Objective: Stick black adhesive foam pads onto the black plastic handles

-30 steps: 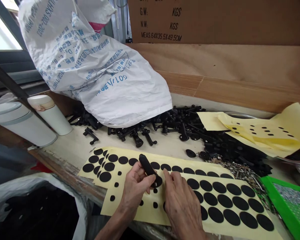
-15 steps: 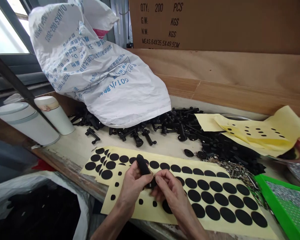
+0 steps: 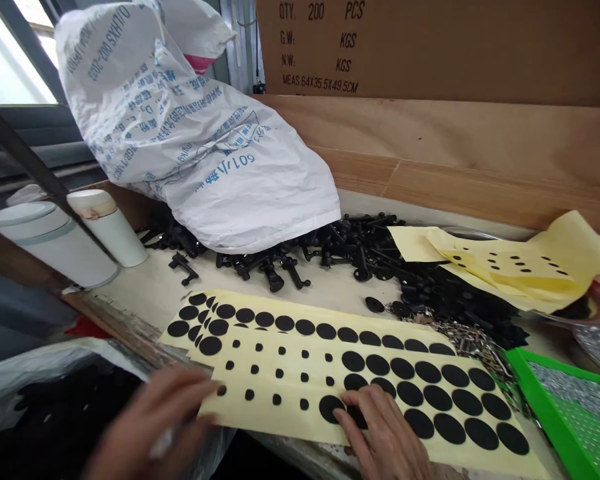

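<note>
My right hand (image 3: 387, 430) rests on a pale yellow backing sheet (image 3: 270, 423) at the front of the bench. Its thumb and forefinger, a small gap between them, touch the right edge of a round black sticker (image 3: 331, 409), which still lies flat. Larger black discs fill the right part of the sheet, while the left part bears rows of small dark spots (image 3: 277, 399). At lower left, my left hand (image 3: 155, 427) is smeared by motion between the sheet's left edge and an open white bag (image 3: 80, 353). Whether it holds anything does not show. More sticker sheets (image 3: 285, 307) lie behind.
Black crank-shaped parts (image 3: 275, 267) are heaped under a printed white sack (image 3: 220, 153). Two white flasks (image 3: 113, 227) stand at left. At right are loose metal pieces (image 3: 480, 343), a green tray (image 3: 555, 413) and used yellow sheets (image 3: 510, 253). A carton (image 3: 430, 53) stands behind.
My hands have come apart, and the black part they held together is no longer seen in them. The left went down and left towards the bag; the right moved down to the sticker.
</note>
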Tool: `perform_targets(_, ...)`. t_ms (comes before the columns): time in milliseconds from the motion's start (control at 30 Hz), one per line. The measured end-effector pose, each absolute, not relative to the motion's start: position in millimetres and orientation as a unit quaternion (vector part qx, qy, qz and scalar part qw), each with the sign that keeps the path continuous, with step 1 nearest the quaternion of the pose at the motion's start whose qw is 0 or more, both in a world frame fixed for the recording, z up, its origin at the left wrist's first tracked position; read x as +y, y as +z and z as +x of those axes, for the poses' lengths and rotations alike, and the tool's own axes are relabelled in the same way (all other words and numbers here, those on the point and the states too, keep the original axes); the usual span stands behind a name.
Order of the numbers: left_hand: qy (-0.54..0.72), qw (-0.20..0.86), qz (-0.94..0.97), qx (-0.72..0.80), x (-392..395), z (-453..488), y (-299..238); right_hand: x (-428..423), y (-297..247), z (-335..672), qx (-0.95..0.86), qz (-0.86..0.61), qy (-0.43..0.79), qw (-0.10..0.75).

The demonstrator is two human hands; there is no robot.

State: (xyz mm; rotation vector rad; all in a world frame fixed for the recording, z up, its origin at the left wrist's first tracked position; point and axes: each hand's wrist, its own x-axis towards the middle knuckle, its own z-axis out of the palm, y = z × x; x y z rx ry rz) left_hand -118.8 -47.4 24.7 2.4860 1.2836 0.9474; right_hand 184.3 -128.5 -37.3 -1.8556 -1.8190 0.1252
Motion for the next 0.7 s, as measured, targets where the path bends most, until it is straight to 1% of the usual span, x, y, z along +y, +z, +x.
perform_targets(33, 0.301, 0.065, 0.882, 0.356, -49, -90, 14, -128, -40, 184, -0.680, -0.684, 0.042, 0.260)
perform_targets(67, 0.278, 0.049, 0.908, 0.311, -51, -63, 2, -128, -42, 183, -0.683, -0.682, 0.041, 0.259)
perform_targets(100, 0.313, 0.018, 0.908, 0.276, -52, -39, -12, -128, -44, 183, -0.681, -0.683, 0.041, 0.261)
perform_targets(167, 0.328, -0.008, 0.915, 0.236, -55, -7, -38, -128, -45, 180, -0.663, -0.695, 0.048, 0.274)
perform_targets(267, 0.298, -0.031, 0.928, 0.220, -59, 4, -62, -129, -47, 175, -0.643, -0.704, 0.074, 0.291)
perform_targets(433, 0.271, -0.068, 0.935, 0.220, -62, -7, -67, -133, -49, 175, -0.617, -0.715, 0.075, 0.321)
perform_targets(533, 0.265, -0.083, 0.934, 0.224, -65, -5, -69, -134, -50, 176, -0.634, -0.708, 0.077, 0.302)
perform_targets(700, 0.272, -0.084, 0.931, 0.229, -65, -2, -72, -130, -44, 173, -0.605, -0.731, 0.135, 0.285)
